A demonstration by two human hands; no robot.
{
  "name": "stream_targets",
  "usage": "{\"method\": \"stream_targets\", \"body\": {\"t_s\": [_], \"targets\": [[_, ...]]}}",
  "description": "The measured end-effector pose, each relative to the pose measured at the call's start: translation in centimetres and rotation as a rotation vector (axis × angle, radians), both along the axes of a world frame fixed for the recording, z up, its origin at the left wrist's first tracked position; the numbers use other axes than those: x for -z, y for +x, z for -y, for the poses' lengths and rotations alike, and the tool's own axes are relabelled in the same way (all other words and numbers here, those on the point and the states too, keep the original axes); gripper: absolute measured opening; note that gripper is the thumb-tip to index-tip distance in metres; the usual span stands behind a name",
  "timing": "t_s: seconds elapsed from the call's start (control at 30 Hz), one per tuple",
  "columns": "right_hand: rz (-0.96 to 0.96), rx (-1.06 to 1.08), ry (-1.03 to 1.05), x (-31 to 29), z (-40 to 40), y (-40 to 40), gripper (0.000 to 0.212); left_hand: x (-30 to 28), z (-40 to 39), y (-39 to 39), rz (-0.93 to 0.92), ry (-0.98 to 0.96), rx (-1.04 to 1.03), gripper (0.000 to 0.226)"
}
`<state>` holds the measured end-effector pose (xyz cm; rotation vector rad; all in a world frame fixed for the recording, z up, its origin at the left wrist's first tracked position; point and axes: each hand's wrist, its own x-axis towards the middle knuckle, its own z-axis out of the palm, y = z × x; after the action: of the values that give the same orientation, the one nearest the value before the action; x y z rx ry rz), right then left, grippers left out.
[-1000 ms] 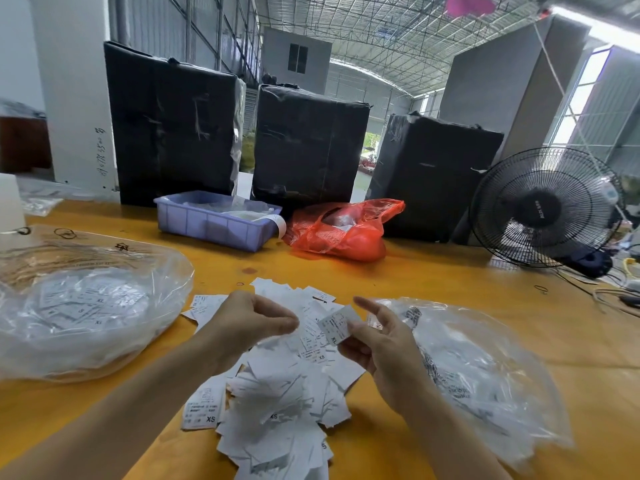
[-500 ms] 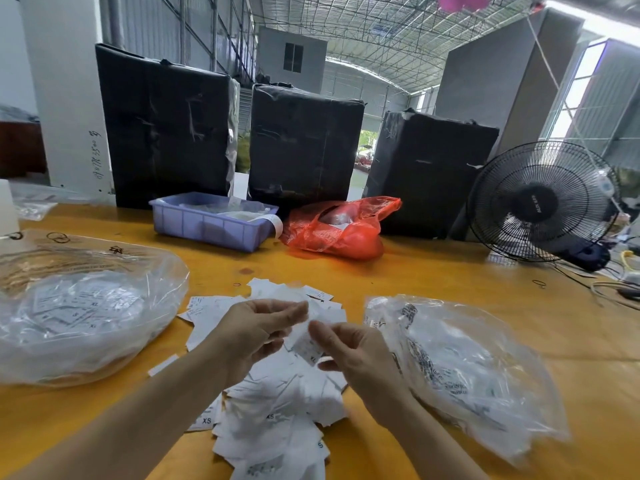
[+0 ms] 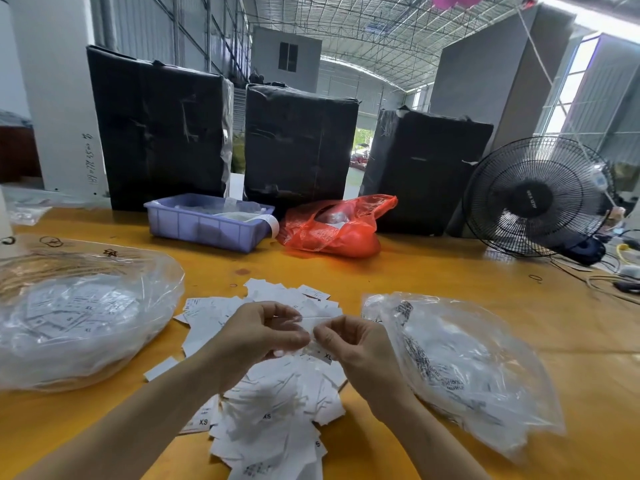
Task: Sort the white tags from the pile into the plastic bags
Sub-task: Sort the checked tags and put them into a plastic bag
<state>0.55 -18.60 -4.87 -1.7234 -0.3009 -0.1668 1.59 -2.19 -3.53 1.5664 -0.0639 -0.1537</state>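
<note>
Yellow counter (image 3: 433, 278) carries all items; a steel-roofed hall lies behind it. Positions below are taken from the pile of white tags (image 3: 277, 403), which lies at the near centre of the counter.

Left of the pile: a clear plastic bag (image 3: 79, 313), bulging, with white tags visible inside; its edge lies near the pile's left fringe.

Behind the pile, at the far edge of the counter: a blue-violet plastic tray (image 3: 204, 225), then a red plastic bag (image 3: 332, 230) just beside it, with three black-wrapped boxes (image 3: 298, 143) standing upright behind both.

Over the pile: the left hand (image 3: 256, 336) and right hand (image 3: 349, 344), fingertips close together. Both have fingers curled and each pinches white tags between thumb and fingers. A tag marked XL (image 3: 322, 353) hangs below the right hand's thumb and fingers. The exact number of tags held cannot be told. Loose tags marked XS and S lie face up at the near end of the pile.

Right of the pile: a second clear plastic bag (image 3: 460, 368), flatter, holding printed tags, just beside the right wrist.

Far right of the pile, at the counter's back edge: a black fan (image 3: 536, 195) with cables beside it.
</note>
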Motion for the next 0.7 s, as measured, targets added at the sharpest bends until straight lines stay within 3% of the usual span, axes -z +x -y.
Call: {"method": "stream_targets", "body": {"t_s": [0.1, 0.23, 0.4, 0.5, 0.57, 0.7], "targets": [[0.146, 0.026, -0.257, -0.1, 0.2, 0.0, 0.013, 0.1, -0.2, 0.0, 0.089, 0.237, 0.102, 0.038], [0.27, 0.032, -0.469, 0.1, 0.2, -0.1, 0.007, 0.9, 0.3, 0.0, 0.127, 0.264, 0.064, 0.028], [0.269, 0.233, -0.162, -0.5, 1.1, 0.5, 0.019, 1.4, -0.2, 0.5, 0.065, 0.214, -0.048, 0.013], [0.101, 0.204, 0.24, -0.7, 1.7, 0.9, 0.034, 1.6, -0.1, 0.5, 0.01, 0.133, -0.058, 0.014], [-0.011, 0.154, 0.396, -0.5, 1.6, 1.0, 0.039, 1.7, 0.1, 0.4, -0.009, 0.136, -0.053, 0.011], [-0.042, 0.141, 0.349, -0.3, 0.8, 0.9, 0.01, 1.8, 0.6, 0.1, -0.058, 0.123, -0.015, 0.009]]}}
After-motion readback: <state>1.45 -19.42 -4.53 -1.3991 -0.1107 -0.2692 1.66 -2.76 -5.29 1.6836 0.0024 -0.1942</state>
